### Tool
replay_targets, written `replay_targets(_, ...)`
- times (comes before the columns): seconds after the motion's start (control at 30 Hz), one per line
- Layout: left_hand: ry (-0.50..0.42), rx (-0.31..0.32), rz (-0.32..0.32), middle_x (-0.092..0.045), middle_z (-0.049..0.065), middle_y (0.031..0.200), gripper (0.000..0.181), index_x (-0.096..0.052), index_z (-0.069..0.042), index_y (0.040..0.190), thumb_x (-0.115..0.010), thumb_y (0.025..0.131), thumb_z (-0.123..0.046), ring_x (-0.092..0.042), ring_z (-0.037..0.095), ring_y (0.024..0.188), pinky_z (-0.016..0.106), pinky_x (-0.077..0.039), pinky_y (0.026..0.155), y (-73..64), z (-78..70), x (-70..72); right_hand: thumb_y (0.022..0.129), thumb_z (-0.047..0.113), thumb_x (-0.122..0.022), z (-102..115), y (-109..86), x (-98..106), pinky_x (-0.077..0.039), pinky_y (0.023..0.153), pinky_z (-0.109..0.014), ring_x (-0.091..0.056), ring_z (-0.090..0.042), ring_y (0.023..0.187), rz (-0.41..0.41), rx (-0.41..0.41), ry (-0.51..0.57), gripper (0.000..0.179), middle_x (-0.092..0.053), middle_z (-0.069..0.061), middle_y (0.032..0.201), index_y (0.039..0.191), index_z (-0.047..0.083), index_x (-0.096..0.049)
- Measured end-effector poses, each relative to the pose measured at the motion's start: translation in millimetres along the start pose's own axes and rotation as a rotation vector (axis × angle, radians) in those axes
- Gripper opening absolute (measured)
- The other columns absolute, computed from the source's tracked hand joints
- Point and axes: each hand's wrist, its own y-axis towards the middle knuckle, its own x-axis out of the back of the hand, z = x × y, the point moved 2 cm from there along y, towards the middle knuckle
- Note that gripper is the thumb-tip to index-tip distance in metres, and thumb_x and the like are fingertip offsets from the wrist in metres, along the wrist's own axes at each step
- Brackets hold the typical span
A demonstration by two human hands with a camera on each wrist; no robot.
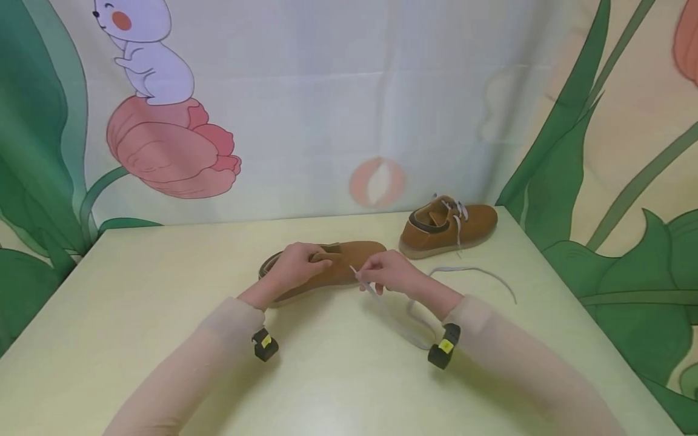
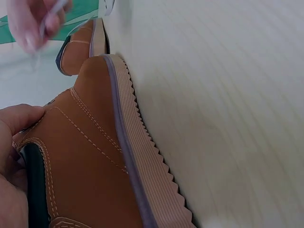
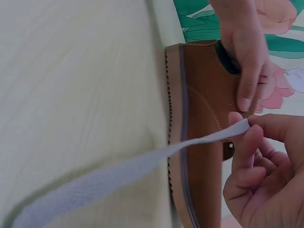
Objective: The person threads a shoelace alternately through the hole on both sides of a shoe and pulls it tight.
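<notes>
Head view, two shoes (image 1: 354, 251) (image 1: 477, 225), left grip (image 1: 294, 267) holding one, right grip (image 1: 391, 271) pinching one loose lace (image 3: 114, 176)

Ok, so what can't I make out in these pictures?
Head view: inside of the held shoe, partly hidden by the left hand.
Left wrist view: right hand and the lace it pinches, both blurred.
Right wrist view: the held shoe's toe, cut off by the bottom edge.

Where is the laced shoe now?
In the head view, the laced brown shoe stands at right near the far edge of the table, beyond the right hand and past the toe of the unlaced shoe.
</notes>
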Motion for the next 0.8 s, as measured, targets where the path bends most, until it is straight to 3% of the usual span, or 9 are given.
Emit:
replay_targets(0.2, -0.015, -0.024, 0.002, -0.042, -0.003, 0.068, 0.023, -0.075, -0.001, 0.107, -0.066, 0.098, -0.021, -0.038, 0.013, 0.065, 0.026, -0.033, 0.062, 1.6, -3.1, -1.9, 0.095, 0.018, -0.065, 0, 25.5, -12, -0.031, 0.048, -0.02, -0.045, -0.007, 0.052, -0.035, -0.045, 0.082, 0.02, -0.069, 0.004, 0.066, 0.093, 0.001, -0.075)
replay_targets(0.4, -0.018, -0.036, 0.021, -0.038, -0.004, 0.065, 0.019, -0.074, -0.003, 0.1, -0.066, 0.098, -0.02, -0.038, 0.013, 0.063, 0.026, -0.033, 0.062, 0.1, -3.3, -4.9, 0.095, 0.016, -0.067, 2, 34.5, -20, -0.038, 0.05, -0.017, -0.049, -0.005, 0.051, -0.1, -0.131, 0.173, 0.018, -0.079, -0.007, 0.081, 0.096, -0.001, -0.075)
replay_targets(0.5, -0.025, -0.038, 0.025, -0.039, -0.004, 0.065, 0.019, -0.074, -0.003, 0.098, -0.067, 0.098, -0.02, -0.039, 0.013, 0.064, 0.026, -0.034, 0.062, -1.3, -4.3, -4.2, 0.096, 0.015, -0.067, 4, 37.8, -22, -0.046, 0.053, -0.017, -0.056, -0.004, 0.053, -0.102, -0.179, 0.252, 0.025, -0.08, -0.008, 0.085, 0.113, -0.003, -0.068)
replay_targets(0.63, -0.02, -0.031, 0.017, -0.043, -0.003, 0.066, 0.02, -0.074, -0.003, 0.097, -0.069, 0.097, -0.022, -0.041, 0.013, 0.064, 0.026, -0.034, 0.063, -2.7, -4.4, -1.2, 0.103, 0.012, -0.059, 8, 42.4, -21, -0.052, 0.06, -0.019, -0.064, -0.004, 0.058, 0.034, -0.156, 0.297, 0.037, -0.079, -0.011, 0.094, 0.135, -0.005, -0.056)
replay_targets(0.73, -0.009, -0.016, 0.013, -0.045, -0.004, 0.066, 0.021, -0.076, -0.003, 0.1, -0.069, 0.096, -0.023, -0.041, 0.013, 0.065, 0.026, -0.034, 0.063, -4.0, -3.1, 1.0, 0.107, 0.012, -0.051, 7, 44.4, -20, -0.054, 0.066, -0.019, -0.069, -0.004, 0.068, 0.154, -0.117, 0.323, 0.036, -0.078, -0.014, 0.104, 0.136, -0.007, -0.057)
replay_targets(0.8, 0.001, -0.01, 0.011, -0.045, -0.003, 0.065, 0.023, -0.077, -0.003, 0.102, -0.07, 0.096, -0.024, -0.04, 0.013, 0.064, 0.026, -0.034, 0.062, -5.8, -2.8, 2.3, 0.108, 0.014, -0.049, 5, 44.3, -20, -0.056, 0.07, -0.021, -0.072, -0.004, 0.074, 0.192, -0.109, 0.364, 0.035, -0.078, -0.012, 0.106, 0.134, -0.007, -0.058)
